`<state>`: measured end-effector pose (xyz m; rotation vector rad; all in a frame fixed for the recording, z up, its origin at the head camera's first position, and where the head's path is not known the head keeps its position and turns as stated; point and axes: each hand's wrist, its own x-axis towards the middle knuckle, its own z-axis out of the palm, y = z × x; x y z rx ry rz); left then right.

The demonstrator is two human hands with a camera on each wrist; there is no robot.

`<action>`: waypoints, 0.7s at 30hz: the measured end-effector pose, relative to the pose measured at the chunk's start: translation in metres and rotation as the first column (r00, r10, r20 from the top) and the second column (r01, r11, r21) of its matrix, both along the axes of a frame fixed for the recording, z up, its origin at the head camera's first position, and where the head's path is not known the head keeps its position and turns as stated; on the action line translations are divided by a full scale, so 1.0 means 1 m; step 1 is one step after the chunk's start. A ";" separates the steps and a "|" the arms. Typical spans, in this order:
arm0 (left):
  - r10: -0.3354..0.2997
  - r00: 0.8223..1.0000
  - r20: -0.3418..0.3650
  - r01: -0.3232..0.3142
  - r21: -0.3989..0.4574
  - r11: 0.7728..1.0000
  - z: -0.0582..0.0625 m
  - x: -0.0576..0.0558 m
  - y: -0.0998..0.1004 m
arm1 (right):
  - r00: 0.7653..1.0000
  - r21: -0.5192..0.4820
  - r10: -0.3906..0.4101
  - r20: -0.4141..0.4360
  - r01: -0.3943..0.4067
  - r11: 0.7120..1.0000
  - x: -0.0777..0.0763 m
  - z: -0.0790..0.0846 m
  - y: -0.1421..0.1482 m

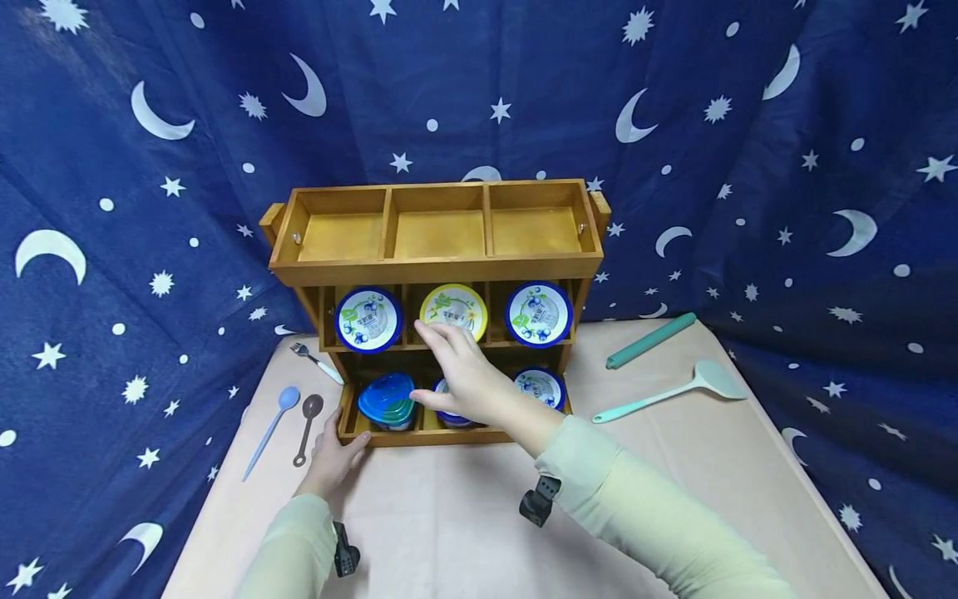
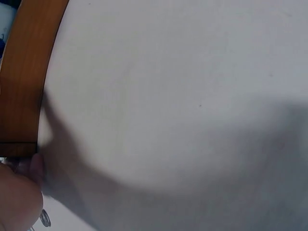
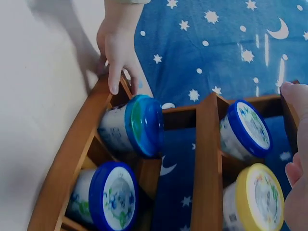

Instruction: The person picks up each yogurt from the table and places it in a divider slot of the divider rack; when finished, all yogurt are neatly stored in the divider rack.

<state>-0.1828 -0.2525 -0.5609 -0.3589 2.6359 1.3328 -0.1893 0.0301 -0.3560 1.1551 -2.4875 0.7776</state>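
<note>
A three-tier wooden rack (image 1: 437, 271) stands at the table's back. My left hand (image 1: 331, 459) holds its lower front left corner, thumb on the front board and fingers round the side. My right hand (image 1: 473, 376) is raised before the rack's middle, thumb and fingers spread, holding nothing. Just behind its fingertips is a yellow-lidded tub (image 1: 453, 301), between two blue-lidded tubs (image 1: 368, 320) on the middle tier. On the bottom tier, translucent blue and green lids or bowls (image 1: 386, 399) sit over a tub at left; my right hand partly hides the middle blue-lidded tub (image 3: 117, 195).
The top tier has three compartments (image 1: 437, 233). Left of the rack lie a fork (image 1: 316, 362), a blue spoon (image 1: 274, 428) and a brown spoon (image 1: 308, 424). At right lie a green rod-like roll (image 1: 649, 341) and a mint spatula (image 1: 674, 391). A starry blue cloth (image 1: 486, 75) hangs behind.
</note>
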 end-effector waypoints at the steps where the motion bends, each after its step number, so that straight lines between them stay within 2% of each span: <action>1: -0.007 1.000 -0.009 0.007 0.010 1.000 0.001 -0.001 -0.001 | 1.000 -0.001 -0.005 -0.003 0.005 1.000 0.000 0.000 0.004; 7: -0.041 0.999 -0.019 0.042 0.056 0.998 0.010 -0.003 -0.009 | 0.999 -0.001 -0.034 0.032 0.035 0.999 -0.001 -0.001 0.034; 13: -0.011 0.998 -0.060 0.013 0.043 0.999 0.017 0.005 -0.028 | 0.998 -0.009 -0.061 0.034 0.061 0.998 0.002 -0.008 0.070; 16: -0.003 0.995 -0.102 0.007 0.042 0.999 0.027 0.005 -0.035 | 0.997 -0.043 -0.080 0.023 0.080 0.996 -0.001 -0.008 0.093; 21: -0.012 0.992 -0.122 0.009 -0.030 1.000 0.050 -0.001 -0.043 | 0.989 -0.099 -0.150 0.018 0.151 0.984 -0.008 -0.001 0.136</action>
